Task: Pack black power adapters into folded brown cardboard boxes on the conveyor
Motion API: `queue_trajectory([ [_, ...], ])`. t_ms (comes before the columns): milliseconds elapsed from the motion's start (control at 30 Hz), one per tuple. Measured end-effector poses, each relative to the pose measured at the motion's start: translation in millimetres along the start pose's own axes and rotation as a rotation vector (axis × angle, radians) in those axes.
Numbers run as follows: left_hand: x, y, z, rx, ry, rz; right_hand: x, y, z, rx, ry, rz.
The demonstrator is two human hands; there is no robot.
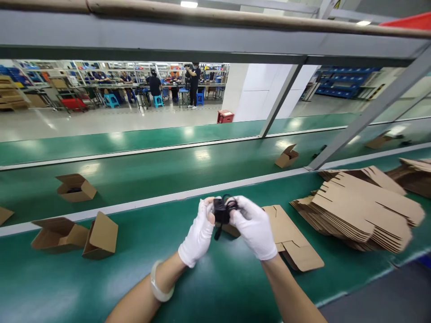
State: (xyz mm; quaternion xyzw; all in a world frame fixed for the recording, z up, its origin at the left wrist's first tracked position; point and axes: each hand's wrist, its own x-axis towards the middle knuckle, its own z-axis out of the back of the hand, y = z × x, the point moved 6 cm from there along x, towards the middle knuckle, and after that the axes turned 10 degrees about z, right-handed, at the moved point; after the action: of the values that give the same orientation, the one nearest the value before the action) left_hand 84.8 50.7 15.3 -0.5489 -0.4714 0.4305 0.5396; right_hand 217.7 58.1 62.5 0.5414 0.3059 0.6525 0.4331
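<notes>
A black power adapter (220,211) with its coiled black cable is held up in front of me, above the green work surface. My left hand (199,231), in a white glove, grips the block side between thumb and fingers. On the other side my right hand (253,226), gloved as well, is closed on the coiled cable (231,204). A short black end hangs below the block. Behind and under the hands, a small piece of brown cardboard (231,230) is partly hidden. Just right of my right hand lies a flat, unfolded carton (296,240).
A pile of flat cartons (363,206) lies at the right. Two open boxes, one (60,235) beside another (101,235), stand at the left. Past a white rail, open boxes sit on the green belt (161,168). A slanted metal post (363,112) rises at the right.
</notes>
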Motion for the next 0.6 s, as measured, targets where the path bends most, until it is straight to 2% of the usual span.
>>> queue_trajectory([
  [100, 32, 26, -12.2, 0.189, -0.032, 0.026, -4, -12, 34, -0.156, -0.208, 0.046],
  [133, 42, 39, -16.8, 0.255, -0.043, 0.063, -5, -17, 41, -0.24, -0.229, 0.075],
  [200, 57, 63, -26.4, 0.338, -0.033, 0.119, -6, -26, 45, -0.432, -0.187, 0.148],
  [267, 65, 80, -33.9, 0.356, -0.007, 0.128, -7, -35, 38, -0.629, -0.06, 0.202],
  [333, 66, 91, -36.3, 0.348, 0.005, 0.12, -7, -46, 24, -0.814, 0.142, 0.191],
  [433, 61, 100, -33.9, 0.346, 0.025, 0.109, -8, -66, 0, -1.001, 0.544, 0.046],
  [467, 59, 102, -32.6, 0.346, 0.035, 0.109, -8, -71, -7, -1.02, 0.639, -0.001],
  [533, 56, 106, -30.0, 0.343, 0.057, 0.114, -4, -78, -17, -1.004, 0.723, -0.057],
  [600, 54, 107, -28.4, 0.333, 0.085, 0.12, 3, -83, -22, -0.958, 0.717, -0.078],
])
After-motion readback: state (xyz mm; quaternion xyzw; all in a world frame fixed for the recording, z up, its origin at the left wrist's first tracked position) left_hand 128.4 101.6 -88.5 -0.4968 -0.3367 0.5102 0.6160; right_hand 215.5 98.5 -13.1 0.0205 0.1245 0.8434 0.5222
